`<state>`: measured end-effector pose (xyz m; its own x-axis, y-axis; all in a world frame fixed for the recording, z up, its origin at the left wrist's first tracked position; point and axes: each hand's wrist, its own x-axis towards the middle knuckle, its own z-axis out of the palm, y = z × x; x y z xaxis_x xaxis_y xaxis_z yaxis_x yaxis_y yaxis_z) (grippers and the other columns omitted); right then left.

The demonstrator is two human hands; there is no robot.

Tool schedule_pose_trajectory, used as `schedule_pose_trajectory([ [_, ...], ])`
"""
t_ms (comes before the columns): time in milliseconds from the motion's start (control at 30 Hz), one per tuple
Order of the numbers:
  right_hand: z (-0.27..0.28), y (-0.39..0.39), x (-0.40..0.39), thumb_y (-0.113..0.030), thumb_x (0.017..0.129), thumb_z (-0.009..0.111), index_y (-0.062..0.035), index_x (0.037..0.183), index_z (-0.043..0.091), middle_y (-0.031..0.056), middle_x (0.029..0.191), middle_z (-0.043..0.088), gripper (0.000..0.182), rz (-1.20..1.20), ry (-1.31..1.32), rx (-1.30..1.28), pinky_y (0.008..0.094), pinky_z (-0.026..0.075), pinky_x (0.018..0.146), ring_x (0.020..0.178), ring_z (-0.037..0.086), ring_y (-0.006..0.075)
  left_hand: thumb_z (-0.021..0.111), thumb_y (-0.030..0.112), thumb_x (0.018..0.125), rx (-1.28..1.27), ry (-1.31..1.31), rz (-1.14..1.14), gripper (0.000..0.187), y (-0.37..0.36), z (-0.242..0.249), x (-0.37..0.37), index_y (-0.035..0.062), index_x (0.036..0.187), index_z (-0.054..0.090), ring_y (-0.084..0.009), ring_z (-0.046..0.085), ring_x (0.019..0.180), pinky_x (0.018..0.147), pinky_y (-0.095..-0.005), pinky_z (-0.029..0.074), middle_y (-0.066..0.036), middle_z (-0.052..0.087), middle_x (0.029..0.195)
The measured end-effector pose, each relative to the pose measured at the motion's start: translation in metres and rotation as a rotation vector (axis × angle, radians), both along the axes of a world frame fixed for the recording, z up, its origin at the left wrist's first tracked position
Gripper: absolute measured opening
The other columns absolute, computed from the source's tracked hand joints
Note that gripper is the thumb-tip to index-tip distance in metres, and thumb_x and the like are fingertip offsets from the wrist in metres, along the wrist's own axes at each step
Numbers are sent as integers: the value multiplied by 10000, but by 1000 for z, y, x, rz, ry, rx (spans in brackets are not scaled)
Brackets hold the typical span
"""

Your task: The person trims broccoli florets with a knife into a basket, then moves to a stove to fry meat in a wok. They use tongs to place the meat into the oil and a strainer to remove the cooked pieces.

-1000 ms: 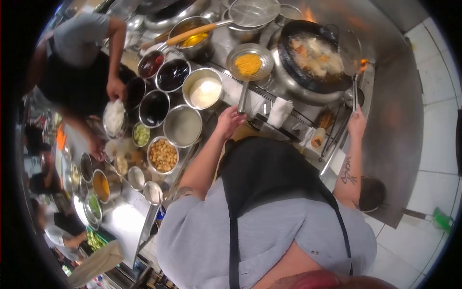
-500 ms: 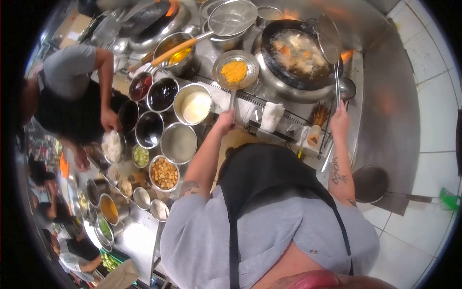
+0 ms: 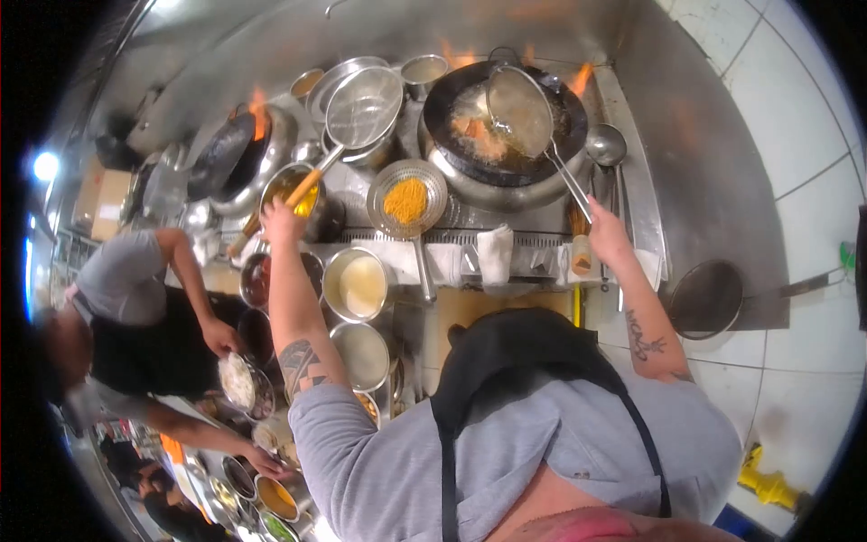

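Observation:
My left hand (image 3: 284, 222) is at the wooden handle (image 3: 305, 186) of a large mesh strainer (image 3: 365, 108), fingers closed round its lower end. The strainer's mesh rests over pots at the back. My right hand (image 3: 609, 233) grips the metal handle of a skimmer (image 3: 520, 110), whose head is over the black wok (image 3: 442, 149) of bubbling oil and frying pieces. Between my hands, a perforated ladle (image 3: 420, 177) holding orange-yellow food (image 3: 405, 200) lies on the stove, its handle toward me with no hand on it.
A co-worker (image 3: 126, 289) at the left holds a bowl of white food (image 3: 237, 379). Sauce pots, including a cream-coloured one (image 3: 356, 285), stand between us. Flames rise behind the wok. A ladle (image 3: 605, 144) lies right of it, and a second wok (image 3: 226, 163) is at the left.
My left hand has let go of the perforated ladle and moved left to the strainer's wooden handle. The skimmer has moved left over the wok. The view has shifted.

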<state>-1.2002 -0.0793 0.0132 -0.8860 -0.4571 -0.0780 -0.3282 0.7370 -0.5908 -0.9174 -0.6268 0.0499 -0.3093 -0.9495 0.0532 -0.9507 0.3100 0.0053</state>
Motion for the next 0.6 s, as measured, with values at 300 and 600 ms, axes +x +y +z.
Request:
schedule_pose_trajectory([
  [300,-4,-13,-40,-171,1055,413,-168,1548,358,44,727,546,496,-66,-639,-239,300,444,454,533,523,133,730,201,872,1077,457,-5,280,-29,-17,11,26,1073,643,-218,652,724,677,-386,592,-94,683,997],
  [600,-8,-38,-83,-154,1012,485,-85,1422,524,210,994,677,418,134,-234,-109,394,538,730,830,670,314,619,28,905,1002,1112,-146,308,186,-14,7,23,1190,503,-150,568,593,487,-294,496,-53,579,833],
])
